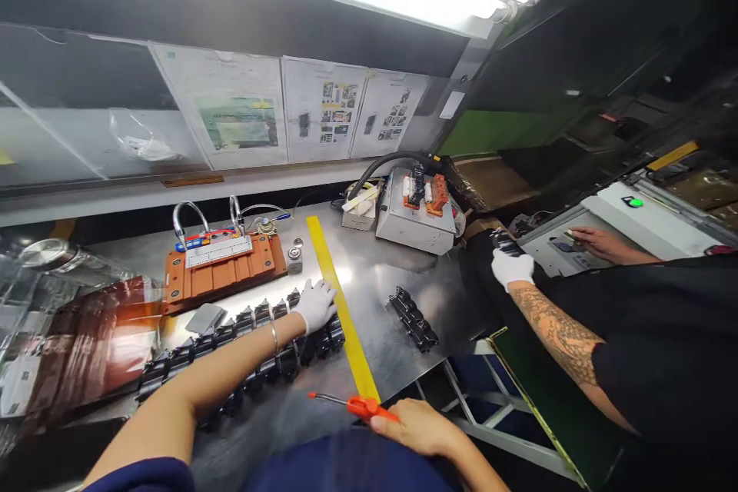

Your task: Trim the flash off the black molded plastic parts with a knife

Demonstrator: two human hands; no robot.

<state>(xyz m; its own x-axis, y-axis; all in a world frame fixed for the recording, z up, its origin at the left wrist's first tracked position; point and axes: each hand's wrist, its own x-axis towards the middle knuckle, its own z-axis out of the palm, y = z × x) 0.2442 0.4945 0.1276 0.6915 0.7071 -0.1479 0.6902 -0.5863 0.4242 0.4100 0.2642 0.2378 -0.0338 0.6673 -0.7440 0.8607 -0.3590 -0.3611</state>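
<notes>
My left hand (317, 305), in a white glove, lies over the right end of the rows of black moulded parts (262, 317), its fingers apart beside the yellow tape strip (340, 300). I cannot see any part lifted in it. My bare right hand (418, 427) is closed around an orange-red long-necked lighter (364, 406), near the front edge of the metal table (369, 346). The thin neck, tipped in red, points left toward the rows. Right of the tape, a separate black moulded part (412, 319) lies on the table.
An orange-brown fixture (224, 273) with hoses stands behind the rows, near a small metal weight (294, 257). A grey box (416, 211) with clamps sits at the back. At left lies reddish film (98, 346). On the right, a co-worker's gloved hand (513, 267) holds a black part.
</notes>
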